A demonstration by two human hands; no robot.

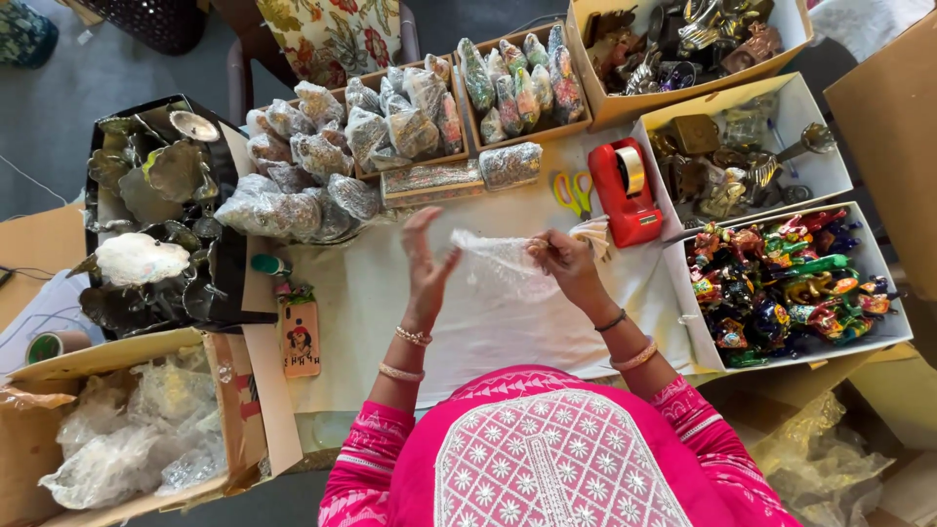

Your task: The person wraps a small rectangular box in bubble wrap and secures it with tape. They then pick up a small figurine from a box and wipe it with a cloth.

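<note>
At the middle of the white-covered surface [508, 342], both hands work a sheet of clear bubble wrap [498, 262]. The right hand [568, 265] is pinched shut on the sheet's edge at 3 o'clock; the left hand [427, 263] is spread, fingers apart, its palm against the sheet's 9 o'clock edge rather than gripping it. Whether a figurine already sits inside the sheet cannot be told.

Judging by how things lie, much wrapping is done: a heap of wrapped bundles [293, 195] lies at 10 o'clock, and two shallow boxes at 12 o'clock are packed with more, one mostly silvery [400, 112], one with colour showing through [517, 83]. Much appears left as well: at 3 o'clock a white box of bare painted figurines [786, 283] is full, and above it, towards 2 o'clock, boxes of bare brass pieces [732, 161] wait unwrapped.

A red tape dispenser [625, 190] and yellow-handled scissors [573, 193] stand just beyond the right hand. A cardboard box of spare wrap [137, 429] sits at 8 o'clock.
</note>
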